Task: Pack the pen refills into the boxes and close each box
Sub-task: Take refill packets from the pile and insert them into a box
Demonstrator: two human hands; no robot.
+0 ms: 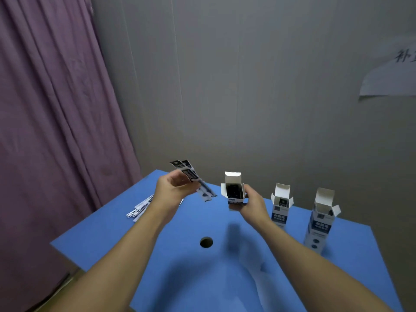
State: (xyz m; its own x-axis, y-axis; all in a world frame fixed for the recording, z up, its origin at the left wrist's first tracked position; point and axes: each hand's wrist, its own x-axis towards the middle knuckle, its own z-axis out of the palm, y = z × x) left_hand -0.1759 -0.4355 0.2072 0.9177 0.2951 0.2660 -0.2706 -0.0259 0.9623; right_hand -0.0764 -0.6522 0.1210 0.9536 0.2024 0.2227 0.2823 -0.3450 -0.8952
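Holding a few packaged pen refills (pixel 191 176) above the blue table (pixel 180 278), the left hand (pixel 174 190) pinches them mid-length — long axis tilted, lower ends toward the open box (pixel 234 190) gripped by the right hand (pixel 249 202). Likely light, thin, flexible and slippery-wrapped; best held near the middle. More refills (pixel 140 207) lie leftward.

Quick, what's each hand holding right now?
Left hand: grips a few packaged pen refills.
Right hand: holds an open box above the table.
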